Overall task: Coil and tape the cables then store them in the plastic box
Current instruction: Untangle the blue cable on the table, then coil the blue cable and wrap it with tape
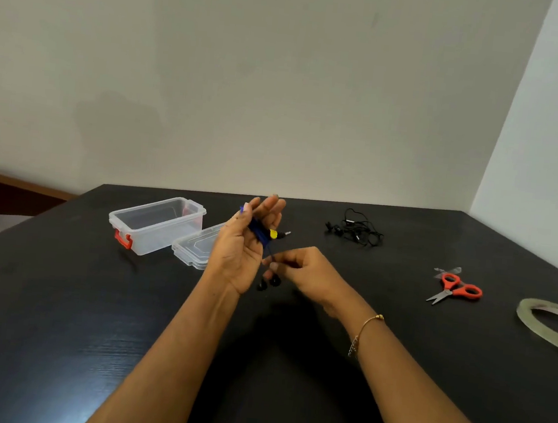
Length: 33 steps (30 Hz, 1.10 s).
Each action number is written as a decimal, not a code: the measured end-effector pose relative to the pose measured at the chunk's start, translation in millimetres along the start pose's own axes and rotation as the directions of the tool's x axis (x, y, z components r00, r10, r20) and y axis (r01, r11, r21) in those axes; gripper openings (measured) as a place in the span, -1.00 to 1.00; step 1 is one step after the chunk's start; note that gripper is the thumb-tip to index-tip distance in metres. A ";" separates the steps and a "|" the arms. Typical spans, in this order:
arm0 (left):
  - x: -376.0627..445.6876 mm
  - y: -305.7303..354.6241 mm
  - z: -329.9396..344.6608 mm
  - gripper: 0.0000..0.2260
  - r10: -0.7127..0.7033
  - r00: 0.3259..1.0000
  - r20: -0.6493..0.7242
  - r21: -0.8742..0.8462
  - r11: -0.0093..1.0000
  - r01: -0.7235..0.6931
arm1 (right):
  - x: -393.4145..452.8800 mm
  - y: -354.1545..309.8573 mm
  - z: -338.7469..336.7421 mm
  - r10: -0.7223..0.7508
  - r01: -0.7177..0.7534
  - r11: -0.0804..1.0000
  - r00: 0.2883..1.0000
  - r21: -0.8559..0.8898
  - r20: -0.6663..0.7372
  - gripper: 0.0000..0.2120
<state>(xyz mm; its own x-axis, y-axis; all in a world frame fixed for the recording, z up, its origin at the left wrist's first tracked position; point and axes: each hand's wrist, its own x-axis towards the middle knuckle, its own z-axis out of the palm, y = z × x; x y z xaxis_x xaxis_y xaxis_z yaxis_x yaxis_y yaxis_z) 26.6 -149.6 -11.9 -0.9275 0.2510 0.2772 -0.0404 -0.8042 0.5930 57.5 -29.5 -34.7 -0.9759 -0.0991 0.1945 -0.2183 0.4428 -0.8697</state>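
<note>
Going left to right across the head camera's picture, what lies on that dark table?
Clear plastic box → its lid → black tangled cable → orange-handled scissors → tape roll. The hands with the blue cable overlap the lid, so I left them out.

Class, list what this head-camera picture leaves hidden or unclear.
- Blue cable: its turns are hidden by the left hand.
- Tape roll: cut off by the right edge.
- Box lid: its near end is behind the left hand.
- Black cable: too small to trace.
</note>
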 end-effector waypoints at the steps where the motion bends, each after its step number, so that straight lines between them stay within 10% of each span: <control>1: 0.7 -0.1 -0.5 -0.78 0.025 0.999 -0.019 0.029 0.999 -0.025 | -0.3 0.1 0.7 0.013 -0.013 1.000 1.000 0.005 0.020 -0.82; 11: -13.3 -20.9 9.7 -0.83 0.106 0.990 0.098 0.659 0.738 -0.144 | -0.3 2.7 -15.5 0.037 -0.076 0.991 0.947 -0.111 -0.320 -0.81; 19: -23.9 -75.6 61.9 -0.83 0.007 0.998 -0.055 0.567 0.823 0.025 | -40.8 28.5 -64.1 -0.114 -0.411 0.757 0.683 -0.509 -0.721 -0.80; 33: -38.4 -168.1 131.9 -0.80 -0.208 0.978 0.013 0.512 0.841 0.172 | -123.8 94.7 -173.3 0.207 -0.886 0.393 0.345 -0.245 -0.916 -0.70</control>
<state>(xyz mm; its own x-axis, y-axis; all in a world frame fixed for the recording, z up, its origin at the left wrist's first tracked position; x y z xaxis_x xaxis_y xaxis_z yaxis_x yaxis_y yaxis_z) 118.1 47.1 -22.5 -0.8939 0.4198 0.1573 -0.0036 -0.3575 0.9339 157.6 179.1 -62.5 -0.3816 0.8733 0.3028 0.7794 0.4801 -0.4026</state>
